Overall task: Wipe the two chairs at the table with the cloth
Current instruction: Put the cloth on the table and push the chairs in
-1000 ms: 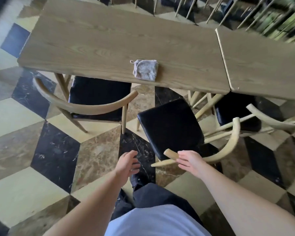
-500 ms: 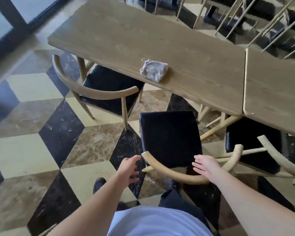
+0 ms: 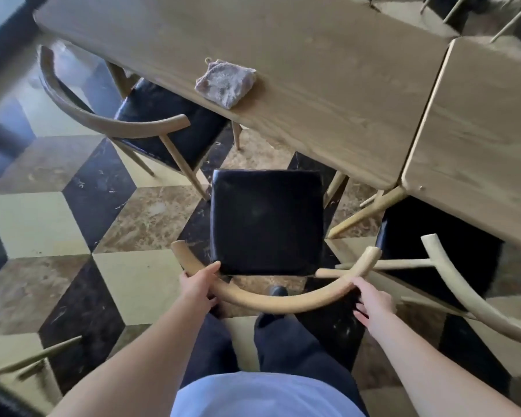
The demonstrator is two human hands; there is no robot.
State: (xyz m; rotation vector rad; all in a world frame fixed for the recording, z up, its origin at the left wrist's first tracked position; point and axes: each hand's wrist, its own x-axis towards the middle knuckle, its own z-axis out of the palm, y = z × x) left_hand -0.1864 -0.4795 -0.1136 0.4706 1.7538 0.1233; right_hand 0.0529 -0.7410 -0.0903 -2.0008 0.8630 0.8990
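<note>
Grey cloth [image 3: 225, 82] lies at the surface's [image 3: 328, 94] near edge, straight beyond the black-seated chair [image 3: 266, 221] whose curved wooden backrest both hands grip: left hand [image 3: 199, 285] slightly nearer the cloth, right hand [image 3: 373, 302] at the opposite end.

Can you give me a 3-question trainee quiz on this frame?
1. True or false: the cloth is in a hand.
2. Which part of the pulled-out chair does each hand grip? A) seat B) curved backrest C) leg
3. Fill in: the cloth lies on the ____, near its front edge.

Key:
1. False. It lies alone; the left hand and right hand are both on the chair.
2. B, the backrest.
3. table
</note>
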